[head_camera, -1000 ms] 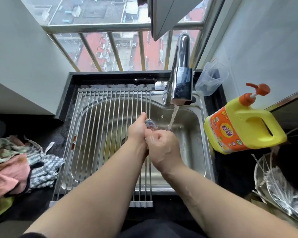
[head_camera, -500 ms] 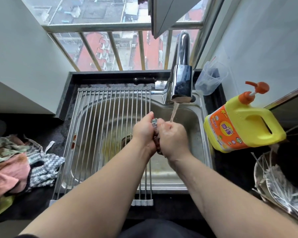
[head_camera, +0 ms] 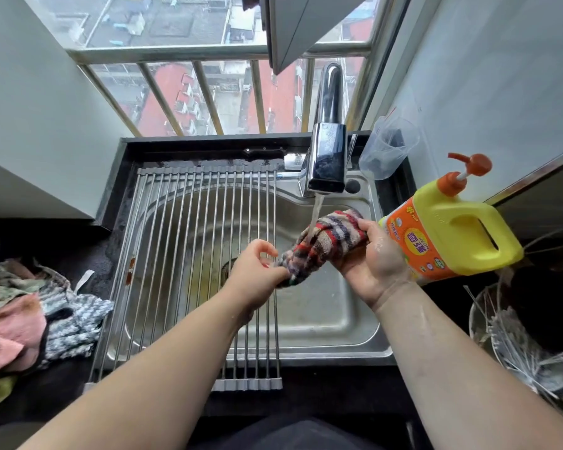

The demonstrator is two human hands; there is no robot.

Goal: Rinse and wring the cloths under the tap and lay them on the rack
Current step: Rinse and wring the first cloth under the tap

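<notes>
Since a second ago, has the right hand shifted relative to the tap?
Yes. The right hand has gone rightward, from below the tap spout to beside the yellow detergent bottle, holding the striped cloth under the stream.

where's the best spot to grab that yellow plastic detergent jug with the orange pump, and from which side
Grip the yellow plastic detergent jug by its moulded loop handle, which sits on the side away from the steel sink. Come from the right and hook fingers through the opening.

Head view, down over sink (head_camera: pixel 338 332)
</notes>
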